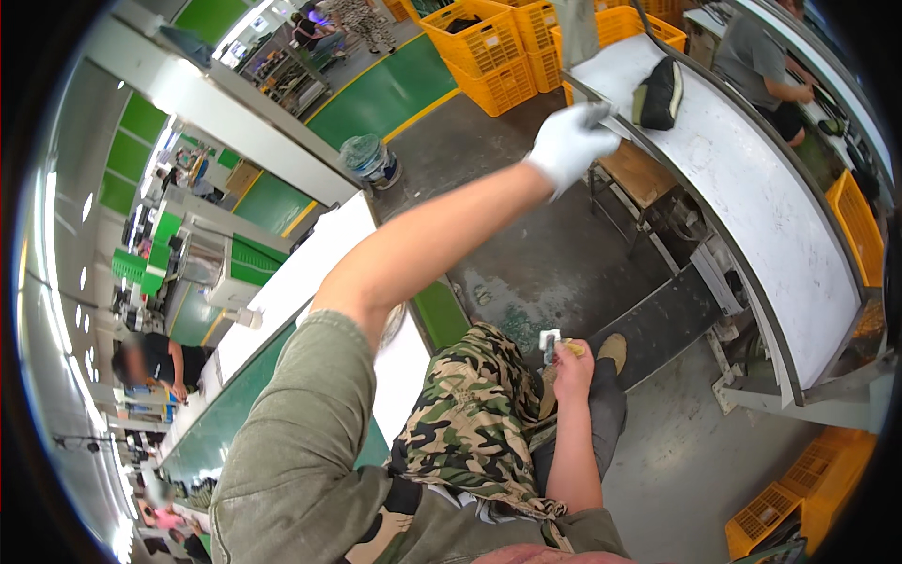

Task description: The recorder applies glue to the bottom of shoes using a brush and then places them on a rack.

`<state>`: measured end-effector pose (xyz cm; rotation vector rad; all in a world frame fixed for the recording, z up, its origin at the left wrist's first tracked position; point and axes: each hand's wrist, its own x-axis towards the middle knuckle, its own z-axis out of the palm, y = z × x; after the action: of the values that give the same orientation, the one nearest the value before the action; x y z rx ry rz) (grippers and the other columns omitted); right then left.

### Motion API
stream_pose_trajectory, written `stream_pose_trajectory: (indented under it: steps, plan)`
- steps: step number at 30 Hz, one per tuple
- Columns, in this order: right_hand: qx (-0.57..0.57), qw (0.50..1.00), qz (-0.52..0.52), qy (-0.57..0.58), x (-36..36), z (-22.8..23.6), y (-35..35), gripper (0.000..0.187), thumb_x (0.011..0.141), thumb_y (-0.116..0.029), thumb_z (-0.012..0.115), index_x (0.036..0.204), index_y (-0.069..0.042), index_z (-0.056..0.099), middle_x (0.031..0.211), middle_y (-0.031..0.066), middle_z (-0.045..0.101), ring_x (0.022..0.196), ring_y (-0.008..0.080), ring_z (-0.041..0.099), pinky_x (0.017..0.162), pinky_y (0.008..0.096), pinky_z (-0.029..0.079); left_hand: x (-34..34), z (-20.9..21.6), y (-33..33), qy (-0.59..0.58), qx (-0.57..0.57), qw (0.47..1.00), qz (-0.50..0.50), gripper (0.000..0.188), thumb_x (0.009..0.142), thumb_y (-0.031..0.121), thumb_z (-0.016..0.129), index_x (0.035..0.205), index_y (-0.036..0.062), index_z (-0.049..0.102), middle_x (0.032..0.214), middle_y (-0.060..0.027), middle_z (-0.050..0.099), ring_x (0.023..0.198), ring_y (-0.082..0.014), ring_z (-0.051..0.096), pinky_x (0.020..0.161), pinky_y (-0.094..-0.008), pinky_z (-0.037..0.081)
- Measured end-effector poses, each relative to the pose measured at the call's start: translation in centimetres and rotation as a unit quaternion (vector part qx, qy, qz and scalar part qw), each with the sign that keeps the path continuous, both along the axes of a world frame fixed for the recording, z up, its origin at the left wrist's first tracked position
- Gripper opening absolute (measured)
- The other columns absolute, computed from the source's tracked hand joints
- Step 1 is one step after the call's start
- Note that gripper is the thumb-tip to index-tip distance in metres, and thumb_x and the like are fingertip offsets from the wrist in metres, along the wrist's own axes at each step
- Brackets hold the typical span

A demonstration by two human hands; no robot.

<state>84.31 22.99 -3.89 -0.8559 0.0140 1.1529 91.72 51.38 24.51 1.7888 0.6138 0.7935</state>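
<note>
My left hand, in a white glove with greyish fingertips, stretches out to the near edge of a curved white worktop. Its fingers are smeared, and I cannot tell whether they grip anything there. Just past them, on the worktop, lies a dark shoe-shaped piece with a pale rim and an olive end. Lower down, beside my knees, my bare right hand is closed around a small tool with a white blocky head and something yellowish at the grip. Most of its handle is hidden by the fingers.
Yellow crates are stacked beyond the worktop, others at the lower right. A bucket stands on the floor by a white pillar. Under the worktop is a wooden stool. Another person works across it; a long white bench runs left.
</note>
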Motion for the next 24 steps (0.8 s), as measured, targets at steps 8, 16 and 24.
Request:
stream_pose_trajectory:
  steps: [8, 16, 24]
  plan:
    - [-0.061, 0.998, -0.015, 0.022, 2.2, -4.2, -0.6, 0.007, 0.095, -0.018, 0.068, 0.092, -0.012, 0.065, 0.080, 0.0011, 0.066, 0.068, 0.0161, 0.063, 0.060, 0.0351, 0.052, -42.3, -7.7, -12.0, 0.058, -0.058, 0.984, 0.159, 0.038, 0.096, 0.008, 0.066, 0.130, -0.0060, 0.060, 0.129, -0.0118, 0.066, 0.117, -0.0177, 0.063, 0.100, -0.0316, 0.051]
    - [-0.098, 0.993, 0.058, 0.024, 1.8, -2.0, -2.0, 0.017, 0.097, -0.026, 0.065, 0.101, -0.010, 0.066, 0.085, 0.0035, 0.067, 0.077, 0.0204, 0.063, 0.073, 0.0399, 0.049, -84.3, -20.6, -36.0, 0.522, -0.118, 0.611, 0.583, 0.056, 0.073, 0.031, 0.080, 0.122, 0.0075, 0.068, 0.123, -0.0167, 0.069, 0.113, -0.0307, 0.067, 0.099, -0.0364, 0.051]
    - [-0.115, 0.980, 0.134, -0.090, 1.5, 3.8, 1.1, 0.019, 0.097, -0.026, 0.064, 0.108, -0.010, 0.065, 0.096, 0.0042, 0.067, 0.084, 0.0208, 0.062, 0.078, 0.0394, 0.046, -90.9, -22.4, -50.6, 0.579, -0.292, 0.457, 0.609, 0.080, 0.068, 0.030, 0.086, 0.140, 0.0114, 0.056, 0.149, -0.0084, 0.048, 0.135, -0.0275, 0.049, 0.112, -0.0379, 0.043]
